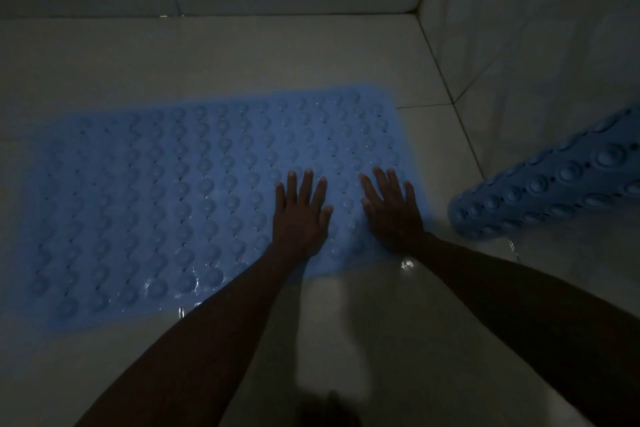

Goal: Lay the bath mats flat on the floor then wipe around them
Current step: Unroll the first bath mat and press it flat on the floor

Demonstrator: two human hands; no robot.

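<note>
A: Where are things right now?

B: One mat [194, 191] lies spread on the floor [242, 55], its long side running left to right. Both hands are on its right end. The left hand [300, 215] and the right hand [391, 211] lie flat, fingers straight and spread, palms down, gripping nothing. It looks like pressing the mat down.

A: And the other one?

B: The second mat [550, 184] is at the right, against the wall [536, 45], curled into a roll or fold. It is not flat yet, so I judge the laying half done and the wiping not begun.

A: What could go wrong?

B: The floor looks wet: there are bright glints by the mat's near edge and near the right wrist. On glossy tile a mat could slide under a push instead of seating. The far right corner may also lift again if only the middle is pressed. The picture is dim and soft, so I cannot tell whether every edge sits down.

A: Materials?

B: The mat is blue, soft plastic or rubber by the look, covered in rows of round raised bumps with small holes between them. The rolled one shows larger ringed domes, perhaps suction cups. The floor and wall are large pale tiles, smooth and shiny, with thin dark grout lines.
</note>
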